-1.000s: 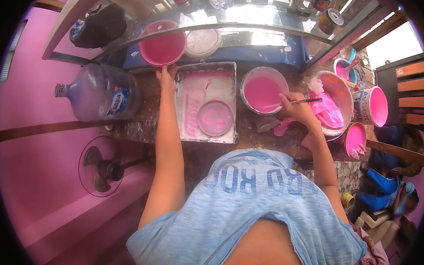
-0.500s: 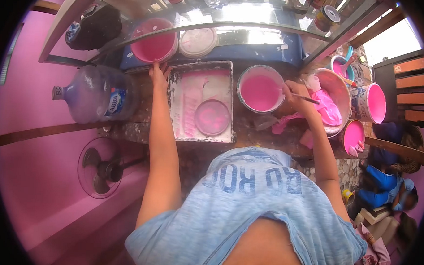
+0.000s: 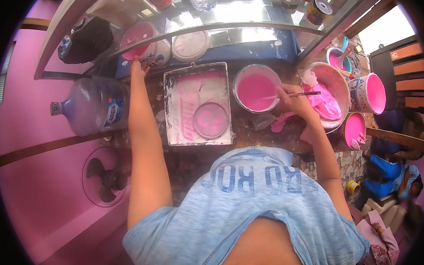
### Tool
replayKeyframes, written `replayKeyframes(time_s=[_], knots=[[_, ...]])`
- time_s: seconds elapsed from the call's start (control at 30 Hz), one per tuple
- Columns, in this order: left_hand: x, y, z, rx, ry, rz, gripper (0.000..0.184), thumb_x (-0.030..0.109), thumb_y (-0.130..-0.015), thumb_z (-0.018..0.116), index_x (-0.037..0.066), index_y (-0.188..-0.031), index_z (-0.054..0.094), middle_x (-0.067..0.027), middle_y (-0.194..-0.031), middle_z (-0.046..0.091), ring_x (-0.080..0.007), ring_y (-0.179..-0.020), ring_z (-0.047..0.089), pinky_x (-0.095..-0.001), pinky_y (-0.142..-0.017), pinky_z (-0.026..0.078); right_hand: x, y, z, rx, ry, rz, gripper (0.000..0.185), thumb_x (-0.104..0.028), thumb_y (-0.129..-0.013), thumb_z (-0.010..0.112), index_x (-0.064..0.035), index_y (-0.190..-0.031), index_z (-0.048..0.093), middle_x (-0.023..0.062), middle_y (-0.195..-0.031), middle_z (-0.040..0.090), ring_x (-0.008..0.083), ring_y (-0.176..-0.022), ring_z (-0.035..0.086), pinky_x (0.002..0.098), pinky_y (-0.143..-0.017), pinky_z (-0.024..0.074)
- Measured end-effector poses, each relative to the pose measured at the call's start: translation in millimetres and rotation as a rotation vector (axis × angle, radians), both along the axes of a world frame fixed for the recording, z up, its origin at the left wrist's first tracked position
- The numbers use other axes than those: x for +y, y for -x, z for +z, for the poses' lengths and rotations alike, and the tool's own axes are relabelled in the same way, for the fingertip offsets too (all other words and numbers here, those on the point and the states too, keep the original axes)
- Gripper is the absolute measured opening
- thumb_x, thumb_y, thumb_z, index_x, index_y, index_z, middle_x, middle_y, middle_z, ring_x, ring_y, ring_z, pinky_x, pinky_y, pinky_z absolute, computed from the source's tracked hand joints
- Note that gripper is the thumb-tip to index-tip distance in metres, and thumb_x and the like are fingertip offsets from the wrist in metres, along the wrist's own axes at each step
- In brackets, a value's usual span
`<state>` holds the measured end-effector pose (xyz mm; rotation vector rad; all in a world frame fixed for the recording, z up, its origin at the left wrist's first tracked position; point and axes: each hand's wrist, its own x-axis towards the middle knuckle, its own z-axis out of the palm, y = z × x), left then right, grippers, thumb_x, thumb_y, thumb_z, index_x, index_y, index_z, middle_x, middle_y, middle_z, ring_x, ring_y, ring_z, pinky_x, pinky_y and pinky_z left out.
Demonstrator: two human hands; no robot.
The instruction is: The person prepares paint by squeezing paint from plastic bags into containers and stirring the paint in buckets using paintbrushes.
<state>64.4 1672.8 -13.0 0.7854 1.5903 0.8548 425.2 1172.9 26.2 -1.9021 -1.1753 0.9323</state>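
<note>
A white bucket (image 3: pixel 157 54) with pink paint inside leans over to the left at the back, its printed side showing. My left hand (image 3: pixel 138 68) grips its near rim. In my right hand (image 3: pixel 291 99) is a paintbrush (image 3: pixel 309 94), handle pointing right and its other end over a round tub of pink paint (image 3: pixel 256 89). Between my hands lies a paint-smeared roller tray (image 3: pixel 175 107) with a round translucent lid (image 3: pixel 211 120) on it. Just right of my right hand, a larger bucket (image 3: pixel 339 81) holds a bright pink cloth or bag (image 3: pixel 324 103).
A large water bottle (image 3: pixel 92 103) lies on its side at left, above a fan (image 3: pixel 105 177). A metal bar (image 3: pixel 235 23) crosses the back. A white lid (image 3: pixel 190 45) is behind the tray. More pink paint containers (image 3: pixel 375 93) stand right. Another person (image 3: pixel 385 175) is at far right.
The bucket at my left hand has tipped left, exposing its printed side, and my left hand has moved left with it. My right hand stays beside the tub with the paintbrush.
</note>
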Motion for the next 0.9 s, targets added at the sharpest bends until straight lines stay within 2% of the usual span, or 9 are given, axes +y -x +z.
replayKeyframes(time_s=[0.1,0.23,0.33,0.43,0.53,0.7,0.77,0.8,0.9], knots=[[14.7,1.7,0.8,0.013,0.025,-0.014,0.04,0.048,-0.093,0.057,0.015,-0.116,0.057,-0.0024,-0.118,0.057,-0.0253,-0.104,0.059,-0.0497,-0.085,0.048,9.7,4.2,-1.1,-0.13,-0.274,-0.066,0.025,-0.019,-0.096,0.056,0.0033,-0.087,0.062,0.0173,-0.074,0.062,0.0306,-0.062,0.054,0.0395,-0.061,0.0436],[20.1,0.4,7.0,0.015,0.049,-0.018,0.035,0.047,-0.093,0.056,0.017,-0.111,0.058,0.0,-0.112,0.058,-0.0229,-0.103,0.059,-0.0485,-0.084,0.047,10.5,18.2,11.3,-0.073,-0.067,0.148,0.024,-0.019,-0.096,0.056,0.0025,-0.087,0.062,0.0206,-0.073,0.06,0.0351,-0.065,0.057,0.0396,-0.062,0.0444],[29.9,8.6,3.9,0.008,0.061,0.005,0.037,0.048,-0.091,0.057,0.017,-0.111,0.057,-0.0006,-0.11,0.057,-0.0228,-0.102,0.058,-0.0491,-0.084,0.048,5.3,4.8,7.2,-0.149,-0.154,-0.097,0.022,-0.019,-0.096,0.057,0.0023,-0.089,0.062,0.0209,-0.073,0.059,0.0359,-0.065,0.058,0.0411,-0.063,0.0449],[32.2,7.9,-2.6,-0.044,0.06,0.031,0.041,0.052,-0.09,0.059,0.017,-0.112,0.057,-0.0025,-0.109,0.057,-0.023,-0.101,0.057,-0.049,-0.085,0.05,5.0,11.0,3.5,-0.143,-0.307,-0.089,0.023,-0.019,-0.096,0.057,0.0024,-0.088,0.061,0.0205,-0.074,0.059,0.037,-0.067,0.059,0.0425,-0.063,0.0448],[14.2,11.4,1.8,-0.163,0.041,0.084,0.043,0.051,-0.089,0.062,0.016,-0.113,0.057,-0.0045,-0.107,0.056,-0.0219,-0.098,0.055,-0.0469,-0.085,0.052,3.0,23.1,20.0,-0.105,-0.17,0.135,0.021,-0.016,-0.095,0.058,0.0022,-0.084,0.059,0.0205,-0.075,0.058,0.0396,-0.072,0.058,0.0454,-0.064,0.0439],[-79.4,-10.4,-3.0,-0.206,-0.102,0.034,0.039,0.042,-0.09,0.065,0.011,-0.112,0.057,-0.0051,-0.103,0.055,-0.0183,-0.093,0.054,-0.0403,-0.085,0.052,3.0,8.2,12.7,-0.236,-0.214,-0.053,0.019,-0.015,-0.094,0.058,0.0026,-0.087,0.061,0.0207,-0.077,0.059,0.0396,-0.074,0.06,0.0452,-0.066,0.0445],[-135.2,-24.5,-22.0,-0.22,-0.151,-0.182,0.036,0.037,-0.091,0.065,0.008,-0.111,0.056,-0.0055,-0.104,0.056,-0.0177,-0.094,0.055,-0.0387,-0.084,0.053,8.8,20.1,16.8,-0.176,-0.237,-0.026,0.019,-0.015,-0.094,0.058,0.0028,-0.087,0.06,0.0211,-0.077,0.058,0.0397,-0.073,0.058,0.0448,-0.065,0.0439],[-167.9,-32.9,-31.0,-0.218,-0.138,-0.32,0.031,0.032,-0.093,0.063,0.008,-0.11,0.056,-0.0058,-0.104,0.057,-0.0184,-0.094,0.056,-0.0386,-0.083,0.052,8.8,26.1,10.3,-0.023,-0.158,0.031,0.021,-0.017,-0.094,0.058,0.003,-0.086,0.059,0.0216,-0.076,0.057,0.0398,-0.07,0.056,0.0438,-0.063,0.0429],[-276.5,-75.1,-25.5,-0.207,0.038,-0.563,0.036,0.034,-0.095,0.062,0.004,-0.114,0.057,-0.0074,-0.108,0.059,-0.0185,-0.101,0.057,-0.0341,-0.087,0.052,3.8,25.2,18.3,-0.028,-0.082,0.187,0.026,-0.019,-0.094,0.057,0.0033,-0.081,0.058,0.0211,-0.068,0.055,0.0391,-0.063,0.053,0.0437,-0.059,0.0414]])
